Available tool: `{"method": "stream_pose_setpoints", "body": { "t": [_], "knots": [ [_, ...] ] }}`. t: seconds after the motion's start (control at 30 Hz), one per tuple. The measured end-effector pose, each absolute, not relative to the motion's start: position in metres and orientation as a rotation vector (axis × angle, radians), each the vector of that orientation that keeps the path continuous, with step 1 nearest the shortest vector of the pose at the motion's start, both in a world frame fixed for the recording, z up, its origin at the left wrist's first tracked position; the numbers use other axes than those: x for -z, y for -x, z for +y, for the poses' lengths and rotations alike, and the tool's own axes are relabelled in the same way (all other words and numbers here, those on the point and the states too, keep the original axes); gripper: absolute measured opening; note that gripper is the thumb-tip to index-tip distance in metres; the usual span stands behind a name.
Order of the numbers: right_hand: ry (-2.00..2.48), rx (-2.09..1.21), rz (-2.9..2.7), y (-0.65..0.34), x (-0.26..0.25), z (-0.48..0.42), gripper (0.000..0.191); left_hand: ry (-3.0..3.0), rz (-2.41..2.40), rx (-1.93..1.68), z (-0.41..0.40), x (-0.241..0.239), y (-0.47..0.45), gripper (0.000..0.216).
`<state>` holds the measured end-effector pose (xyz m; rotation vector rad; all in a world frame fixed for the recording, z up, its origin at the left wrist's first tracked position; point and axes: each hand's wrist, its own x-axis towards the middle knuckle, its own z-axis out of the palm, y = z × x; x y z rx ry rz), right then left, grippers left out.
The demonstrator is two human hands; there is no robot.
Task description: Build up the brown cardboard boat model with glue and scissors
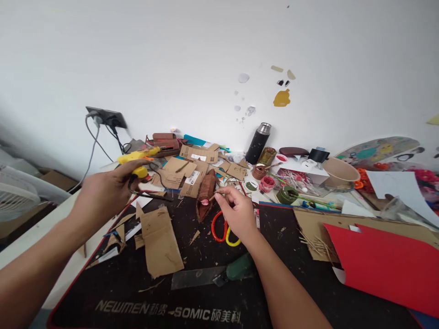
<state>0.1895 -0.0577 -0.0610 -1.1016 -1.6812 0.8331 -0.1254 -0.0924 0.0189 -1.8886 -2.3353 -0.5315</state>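
Note:
My left hand (pixel 118 183) is wrapped round a yellow hot glue gun (pixel 135 156), held above the left part of the mat with its cord hanging below. A small brown model boat (pixel 207 187) lies on the dark mat, a pink bit near its front end. At the boat's right side, my right hand (pixel 236 211) has thumb and forefinger pinched together. What lies between those fingertips is too small to make out. Just under this hand are the red and yellow handles of scissors (pixel 218 228). A green-handled cutter (pixel 238 267) lies nearer, beside the right forearm.
Cardboard pieces (pixel 163 242) and scraps litter the mat (pixel 137 292). Behind stand a black thermos (pixel 258 144), paint pots (pixel 267 183) and a beige bowl (pixel 339 171). Red paper (pixel 384 269) lies at right. A fan (pixel 20 194) and wall socket (pixel 107 117) are at left.

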Motion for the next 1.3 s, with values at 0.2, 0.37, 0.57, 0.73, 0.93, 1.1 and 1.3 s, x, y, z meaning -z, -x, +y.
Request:
{"method": "stream_pose_setpoints", "body": {
  "t": [0.2,0.37,0.57,0.73,0.93,1.1,1.3],
  "knots": [
    [1.107,-0.905,-1.635,-0.189,0.063,-0.057,0.025,2.271,-2.247,1.678,-0.081,-0.007,0.106,0.045],
    [1.103,-0.999,-1.555,-0.189,0.064,-0.056,0.028,2.385,-2.201,2.536,-0.068,-0.002,0.086,0.043],
    [1.103,-1.062,-1.483,-0.19,0.063,-0.053,0.03,2.075,-2.217,3.19,-0.055,-0.007,0.071,0.05],
    [1.115,-1.053,-1.49,-0.189,0.064,-0.054,0.03,1.894,-2.175,3.399,-0.046,-0.005,0.07,0.042],
    [1.136,-1.064,-1.497,-0.189,0.065,-0.053,0.029,1.812,-2.301,3.266,-0.036,0.018,0.08,0.042],
    [1.126,-1.087,-1.469,-0.189,0.066,-0.053,0.027,1.939,-2.235,3.244,-0.036,0.025,0.078,0.054],
    [1.044,-1.229,-1.28,-0.189,0.059,-0.05,0.031,2.143,-2.082,3.429,-0.041,0.017,0.069,0.034]
  ]
}}
